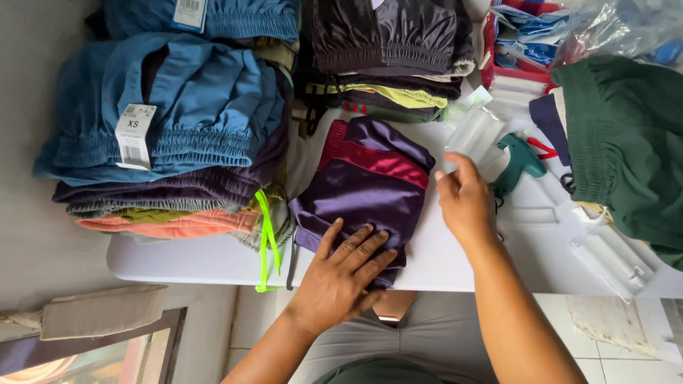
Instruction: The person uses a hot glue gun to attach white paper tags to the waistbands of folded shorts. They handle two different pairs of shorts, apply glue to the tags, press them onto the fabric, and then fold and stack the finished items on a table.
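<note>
- Far left, a stack of folded shorts (171, 142) is sitting on the white table (213, 259), blue pair on top with a paper tag (134, 135), and a neon green drawstring (267, 242) is hanging off the edge.
- The left hand (341, 274) is lying flat, fingers spread and gripping nothing, pressing on the near end of the folded purple shorts (366, 188) with a maroon stripe, which are lying mid-table.
- Behind those, a dark pile of clothes (388, 57) is sitting.
- The right hand (466, 203) is pinching a clear plastic strip (473, 135) just right of the purple shorts.
- A teal tagging gun (519, 162) is lying beside it.
- Far right, a green garment (626, 142) is draping over the table.
</note>
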